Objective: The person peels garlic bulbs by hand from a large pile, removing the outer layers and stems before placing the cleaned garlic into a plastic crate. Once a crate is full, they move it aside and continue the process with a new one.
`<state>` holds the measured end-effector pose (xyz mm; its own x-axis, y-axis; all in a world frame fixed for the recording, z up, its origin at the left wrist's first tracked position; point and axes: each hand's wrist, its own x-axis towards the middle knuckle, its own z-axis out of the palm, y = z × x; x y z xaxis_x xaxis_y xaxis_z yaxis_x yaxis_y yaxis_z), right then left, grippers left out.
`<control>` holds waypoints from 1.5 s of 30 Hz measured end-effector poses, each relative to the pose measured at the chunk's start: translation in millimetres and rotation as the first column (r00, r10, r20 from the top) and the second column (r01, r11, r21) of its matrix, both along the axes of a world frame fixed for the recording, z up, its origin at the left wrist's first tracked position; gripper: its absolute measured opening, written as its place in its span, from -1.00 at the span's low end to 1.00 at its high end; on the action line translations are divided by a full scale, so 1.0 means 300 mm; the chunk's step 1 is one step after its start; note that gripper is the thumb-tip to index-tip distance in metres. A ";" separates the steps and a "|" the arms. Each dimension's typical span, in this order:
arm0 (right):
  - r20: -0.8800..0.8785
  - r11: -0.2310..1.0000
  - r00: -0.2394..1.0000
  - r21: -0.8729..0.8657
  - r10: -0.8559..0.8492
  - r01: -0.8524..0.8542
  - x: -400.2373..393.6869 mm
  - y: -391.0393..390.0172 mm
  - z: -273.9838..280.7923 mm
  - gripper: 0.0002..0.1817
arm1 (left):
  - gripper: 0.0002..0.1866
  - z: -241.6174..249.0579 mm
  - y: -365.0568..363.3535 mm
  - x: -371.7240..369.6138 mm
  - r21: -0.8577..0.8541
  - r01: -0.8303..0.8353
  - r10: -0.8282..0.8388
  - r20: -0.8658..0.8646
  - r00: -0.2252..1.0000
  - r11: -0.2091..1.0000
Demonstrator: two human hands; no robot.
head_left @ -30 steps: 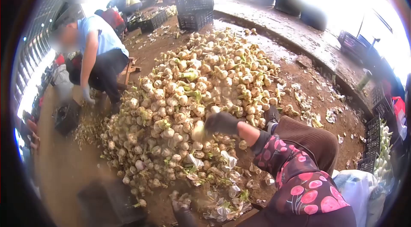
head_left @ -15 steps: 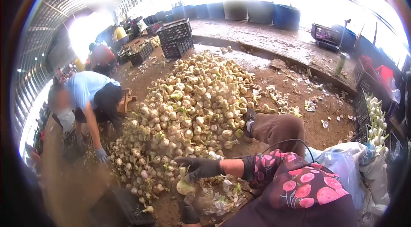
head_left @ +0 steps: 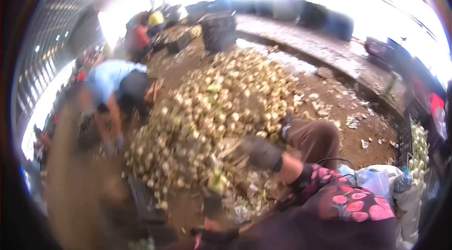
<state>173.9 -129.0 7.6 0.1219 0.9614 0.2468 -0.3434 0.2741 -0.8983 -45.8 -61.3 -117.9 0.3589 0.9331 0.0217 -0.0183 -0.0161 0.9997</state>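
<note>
My left hand (head_left: 213, 205), in a dark glove at the bottom centre, is closed around a pale garlic bulb (head_left: 218, 183) with a greenish stem. My right hand (head_left: 263, 153), also dark-gloved, is up and to the right of that bulb, apart from it. Motion smears its fingers, and whether it holds anything cannot be made out. Beyond both hands spreads a large heap of garlic bulbs (head_left: 230, 104) on the dirt floor. Loose peeled skins (head_left: 256, 188) lie below my right hand.
A co-worker in a light blue shirt (head_left: 110, 78) bends over the heap's left side. Black crates (head_left: 219, 31) stand behind it, blue barrels (head_left: 339, 24) farther back. At right, stemmed white bulbs (head_left: 418, 144) fill a crate beside a pale sack (head_left: 407, 203). My brown-trousered knee (head_left: 315, 137) is raised.
My right hand has moved up and right, away from the bulb in my left hand. The camera view has shifted and blurred. The co-worker's gloved hands are now close together.
</note>
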 end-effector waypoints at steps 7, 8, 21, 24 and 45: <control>0.845 0.845 -0.105 -0.501 0.524 0.186 0.206 0.096 -0.424 -0.65 | -0.59 0.104 -0.049 0.023 -0.309 0.387 0.035 0.818 0.575 0.869; 0.898 0.871 -0.083 -0.391 0.431 0.296 0.167 0.106 -0.418 -0.60 | -0.58 0.024 -0.030 0.016 -0.249 0.239 -0.028 0.635 0.772 0.939; 0.718 0.994 0.696 -0.082 0.005 0.077 -0.135 0.089 -0.260 -0.08 | -0.51 0.027 0.027 0.043 -0.185 0.085 -0.069 0.091 0.993 0.979; 0.836 0.972 0.524 0.228 -0.166 -0.057 -0.141 0.095 -0.283 -0.01 | -0.61 0.072 0.009 0.046 -0.269 0.024 -0.019 0.024 1.000 0.963; -0.235 0.894 0.971 -0.442 -0.032 -0.077 -0.161 0.106 -0.439 -0.58 | -0.44 0.048 -0.021 0.047 -0.006 0.103 -0.099 0.221 0.970 0.995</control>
